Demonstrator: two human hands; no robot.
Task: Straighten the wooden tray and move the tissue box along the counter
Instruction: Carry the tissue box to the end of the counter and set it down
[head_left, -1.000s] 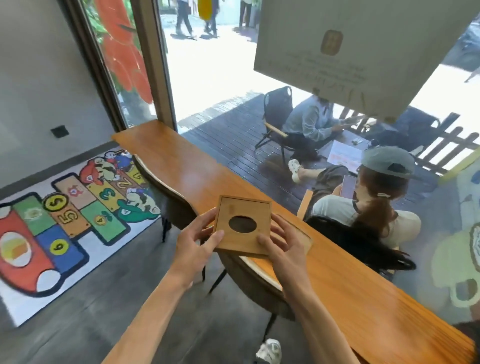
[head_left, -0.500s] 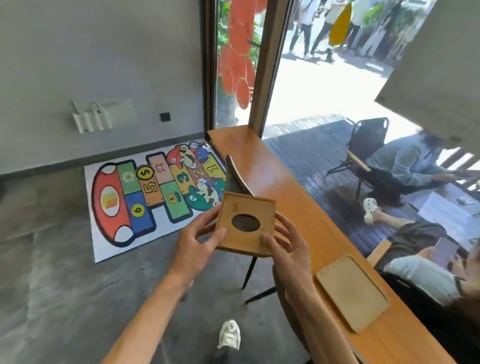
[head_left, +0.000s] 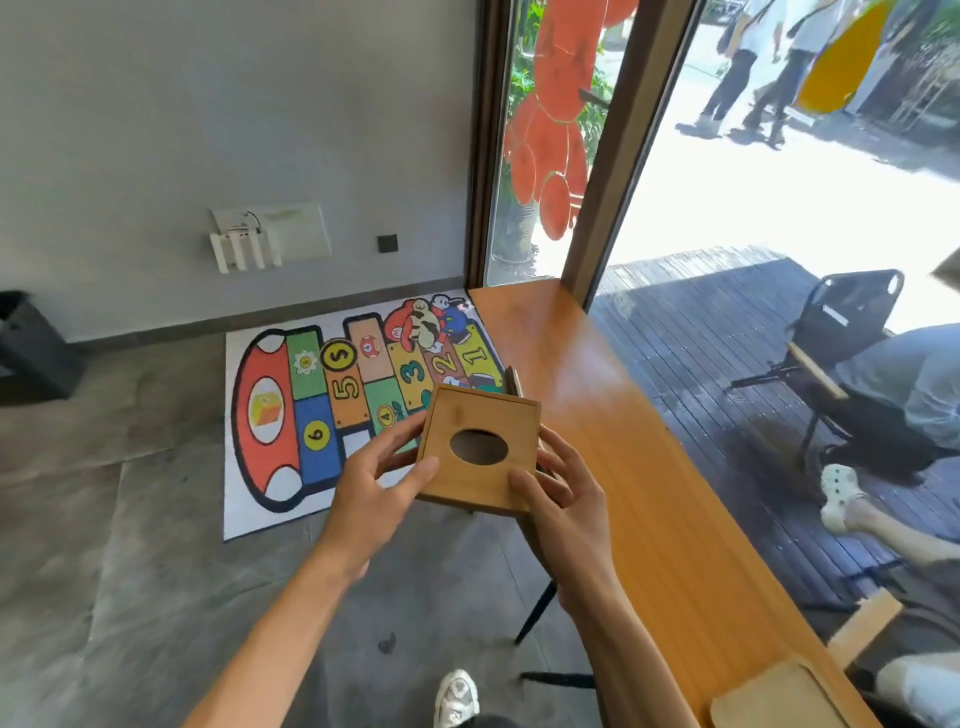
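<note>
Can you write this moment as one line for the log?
left hand: holding tissue box | right hand: holding it | box: off counter | tray: on counter

A colourful hopscotch floor mat (head_left: 358, 405) with numbered squares and cartoon figures is lying flat on the grey concrete floor (head_left: 130, 545), reaching to the grey wall (head_left: 234, 104). A white wall-mounted rack (head_left: 244, 252) is hanging beside a small black square wall plate (head_left: 387, 242). Orange round decals (head_left: 553, 130) are sticking to the window glass. Outside, a black folding chair (head_left: 844, 317) is standing on dark wooden decking (head_left: 691, 332), and people are walking along the sunlit pavement (head_left: 779, 171). A white sneaker (head_left: 457, 696) is showing at the bottom edge
</note>
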